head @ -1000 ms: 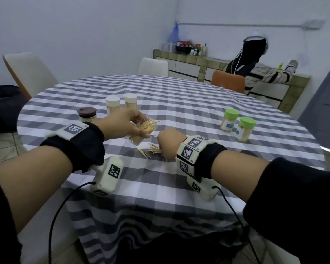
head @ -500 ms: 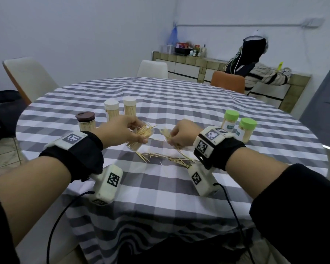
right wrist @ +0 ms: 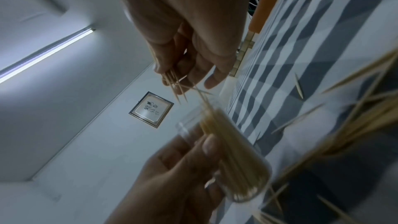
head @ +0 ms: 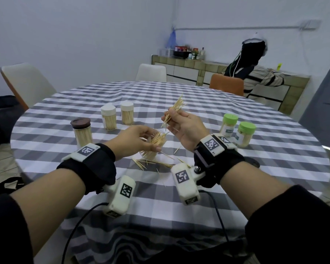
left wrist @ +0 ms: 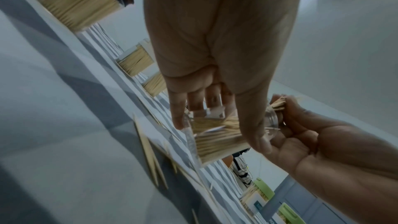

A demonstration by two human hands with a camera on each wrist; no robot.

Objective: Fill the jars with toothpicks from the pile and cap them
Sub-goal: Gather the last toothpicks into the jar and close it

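- Right hand [head: 181, 126] has come up off the tablecloth since a second ago, now carrying a toothpick bundle [head: 176, 109] above and at 1 o'clock of the open jar [head: 154, 143]; left hand [head: 135, 142] hasn't shifted.
- Open jar: clear, uncapped, partly filled, tilted mouth toward 1 o'clock. Left thumb and fingers wrapped round its wall.
- Right grip: fingers curled, pinching the bundle mid-length; tips fan out both ends, a few stragglers hanging loose.
- Step, as I read it: filling. Next move needs bundle tips lined up with the mouth, then slid in; stragglers likely to snag the rim or drop.
- Pile [head: 156, 162]: thin scatter left on the checked tablecloth [head: 179, 92], at 6 o'clock of the jar.
- Count: six jars. Five capped and full – one brown-lid jar [head: 81, 133] at 9 o'clock, two white-lid jars [head: 117, 117] at 11, two green-lid jars [head: 237, 131] at 3. One open.
- Cap for the open jar: can't spot it.
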